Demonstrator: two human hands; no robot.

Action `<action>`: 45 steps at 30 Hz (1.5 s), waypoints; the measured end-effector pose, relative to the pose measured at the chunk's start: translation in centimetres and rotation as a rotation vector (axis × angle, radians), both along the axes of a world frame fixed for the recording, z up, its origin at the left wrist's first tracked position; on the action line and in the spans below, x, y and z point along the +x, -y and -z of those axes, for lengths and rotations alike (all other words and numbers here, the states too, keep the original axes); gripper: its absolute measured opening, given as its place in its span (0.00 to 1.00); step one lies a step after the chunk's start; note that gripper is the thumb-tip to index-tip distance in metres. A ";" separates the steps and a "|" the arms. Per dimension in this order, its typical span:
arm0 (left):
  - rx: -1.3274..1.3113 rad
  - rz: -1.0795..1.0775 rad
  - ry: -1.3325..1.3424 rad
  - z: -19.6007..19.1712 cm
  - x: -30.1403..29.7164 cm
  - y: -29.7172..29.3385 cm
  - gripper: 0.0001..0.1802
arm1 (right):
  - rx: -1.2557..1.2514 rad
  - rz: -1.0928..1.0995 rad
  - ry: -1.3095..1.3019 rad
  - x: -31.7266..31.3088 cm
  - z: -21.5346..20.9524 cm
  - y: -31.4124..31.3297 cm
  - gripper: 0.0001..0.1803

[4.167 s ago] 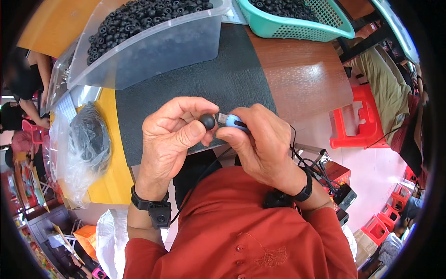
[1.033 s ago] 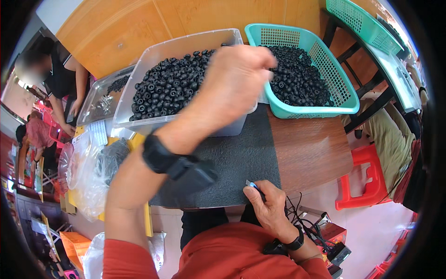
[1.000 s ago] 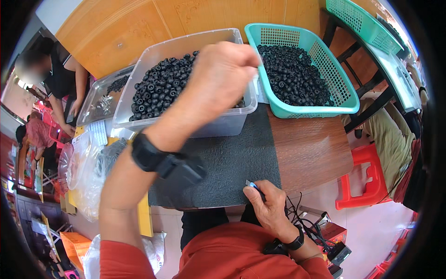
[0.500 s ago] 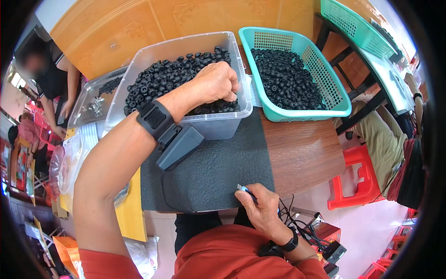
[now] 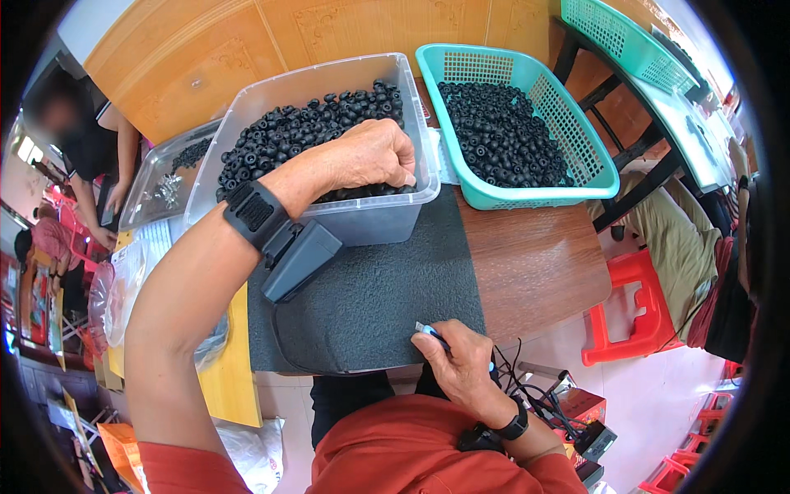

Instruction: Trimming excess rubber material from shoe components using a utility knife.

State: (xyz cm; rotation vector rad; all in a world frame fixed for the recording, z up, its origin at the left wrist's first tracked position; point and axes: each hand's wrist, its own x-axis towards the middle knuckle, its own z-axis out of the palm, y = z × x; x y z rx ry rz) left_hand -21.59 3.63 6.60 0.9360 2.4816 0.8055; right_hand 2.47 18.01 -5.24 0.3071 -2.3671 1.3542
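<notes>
My left hand (image 5: 377, 156) is over the near right part of a clear plastic bin (image 5: 216, 169), above a heap of small round black parts with holes (image 5: 280, 136). Its fingers are curled in, and whatever they hold is hidden from this view. A black strap with a grey box-shaped device (image 5: 302, 262) is on that wrist. Low at the table's front edge, my right hand (image 5: 465, 362) is closed around a blue utility knife (image 5: 436, 336), its short blade tip pointing up and left.
A black mat (image 5: 378, 288) covers the near table. Right of the bin, a turquoise basket (image 5: 535, 193) holds more black parts. A tray with small metal pieces (image 5: 169, 189) is at left. A person (image 5: 82, 140) works beyond it; a red stool (image 5: 634, 305) stands right.
My left hand has shifted slightly left and down within the bin, its fingers still curled. My right hand keeps the utility knife in nearly the same place. The whole view has moved a little.
</notes>
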 end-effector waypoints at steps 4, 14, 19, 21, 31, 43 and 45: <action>0.033 0.011 0.034 0.0 0.3 0.1 0.08 | -0.001 -0.002 -0.013 0.0 0.0 0.1 0.12; 0.118 -0.040 0.144 -0.6 0.4 0.9 0.10 | 0.008 0.007 -0.010 -0.1 -0.1 0.2 0.12; 0.257 -0.181 0.141 -3.2 2.4 3.4 0.07 | 0.009 0.006 -0.013 -0.1 -0.3 0.2 0.12; 0.429 -0.246 0.212 -3.8 3.7 4.8 0.08 | 0.035 0.000 0.000 0.0 -0.2 0.1 0.12; 0.859 -0.369 0.234 -1.1 14.4 5.0 0.17 | -0.073 -0.018 0.075 0.4 -0.6 -0.3 0.12; 1.114 -0.278 0.513 5.3 18.9 4.7 0.15 | -0.076 -0.040 -0.006 0.4 -2.6 -0.2 0.10; 1.143 -0.439 0.579 5.1 19.7 4.0 0.18 | -0.074 -0.024 -0.007 0.5 -2.8 0.0 0.10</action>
